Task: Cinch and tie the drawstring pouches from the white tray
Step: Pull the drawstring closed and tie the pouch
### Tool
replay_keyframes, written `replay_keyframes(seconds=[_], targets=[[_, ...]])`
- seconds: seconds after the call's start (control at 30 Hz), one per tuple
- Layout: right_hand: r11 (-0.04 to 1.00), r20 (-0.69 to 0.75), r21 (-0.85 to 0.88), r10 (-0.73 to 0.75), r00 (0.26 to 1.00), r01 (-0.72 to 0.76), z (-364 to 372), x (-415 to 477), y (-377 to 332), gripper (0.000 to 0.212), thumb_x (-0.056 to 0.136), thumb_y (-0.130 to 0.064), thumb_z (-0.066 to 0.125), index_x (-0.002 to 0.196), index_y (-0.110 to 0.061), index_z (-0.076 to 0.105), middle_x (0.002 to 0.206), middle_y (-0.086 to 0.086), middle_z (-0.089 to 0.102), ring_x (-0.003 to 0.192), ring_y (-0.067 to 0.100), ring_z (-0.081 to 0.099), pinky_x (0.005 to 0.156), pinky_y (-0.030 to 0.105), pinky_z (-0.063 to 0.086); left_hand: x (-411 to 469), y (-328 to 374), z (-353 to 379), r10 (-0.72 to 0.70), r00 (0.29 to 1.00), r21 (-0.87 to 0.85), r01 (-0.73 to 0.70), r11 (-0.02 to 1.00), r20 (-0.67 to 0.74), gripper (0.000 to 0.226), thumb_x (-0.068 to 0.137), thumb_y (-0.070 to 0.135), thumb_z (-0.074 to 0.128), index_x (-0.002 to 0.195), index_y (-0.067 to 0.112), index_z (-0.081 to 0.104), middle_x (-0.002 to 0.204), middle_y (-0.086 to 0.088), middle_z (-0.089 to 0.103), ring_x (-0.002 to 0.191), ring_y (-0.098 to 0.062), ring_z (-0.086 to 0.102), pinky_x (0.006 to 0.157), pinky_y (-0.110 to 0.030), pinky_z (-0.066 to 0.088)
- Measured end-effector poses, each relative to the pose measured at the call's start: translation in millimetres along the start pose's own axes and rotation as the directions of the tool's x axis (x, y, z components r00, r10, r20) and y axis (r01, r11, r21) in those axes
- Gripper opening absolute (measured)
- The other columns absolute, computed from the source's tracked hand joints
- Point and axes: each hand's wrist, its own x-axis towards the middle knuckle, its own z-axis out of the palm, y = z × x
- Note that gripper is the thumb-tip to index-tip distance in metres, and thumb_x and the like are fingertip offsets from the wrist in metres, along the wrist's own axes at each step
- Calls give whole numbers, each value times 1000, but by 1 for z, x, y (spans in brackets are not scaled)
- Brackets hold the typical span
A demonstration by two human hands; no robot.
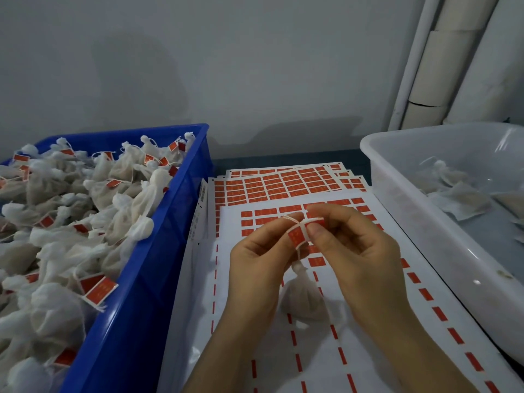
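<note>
— What is the blue crate [136,293] left of the sticker sheets [314,361] made of?
— Glossy moulded plastic. The pouches [71,222] in it are thin, matt, gauzy cloth.
— And the white tray [411,199] right of the sheets?
— Smooth, translucent plastic with a sheen. The sheets are smooth paper, and the string [289,219] just above them looks like fine white thread.

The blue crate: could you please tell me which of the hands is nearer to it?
Left. The left hand is to the right of the blue crate; the right hand lies beyond it, nearer the white tray. Both pinch the drawstring.
</note>
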Motion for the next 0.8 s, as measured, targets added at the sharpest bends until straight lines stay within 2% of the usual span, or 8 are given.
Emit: replay_keyframes(seconds=[0.2,0.33,0.5,0.63,0.8], targets=[[1000,0,-3,29,1000,-29,0,0,2,25,69,-42,60,94,-41,59,101,-34,59,94,-15,57,67,1,43,-2,1,0,1,1000,-13,-1,1000,11,22,67,34,67,85,28,77,90,0,74,88,-20,71,70,-25,56],[999,4,9,48,999,-48,2,0,2,25,69,-41,61,94,-41,59,100,-32,60,93,-13,58,68,2,45,-1,0,0,-5,1000,-13,5,1000,0,26,63,37,67,85,29,77,91,1,74,88,-21,70,74,-29,58],[998,6,30,58,998,-58,2,-1,2,26,69,-40,61,95,-39,59,99,-31,61,91,-13,59,66,2,45,-1,-1,-1,-12,1000,-9,12,1000,-1,19,68,31,65,82,26,78,91,0,74,88,-22,70,72,-28,57],[998,5,22,60,998,-60,2,0,3,26,68,-40,60,94,-38,59,98,-32,60,91,-14,58,65,1,44,-1,-1,-1,-13,1000,7,13,1000,0,20,72,27,64,87,19,75,89,-4,73,85,-25,70,72,-29,57],[998,-10,7,66,998,-66,2,0,4,25,67,-40,61,92,-38,59,97,-32,60,91,-13,58,64,1,44,-1,0,-2,-5,1000,11,4,1000,12,19,70,30,64,84,28,78,88,-1,74,84,-22,70,70,-25,56]])
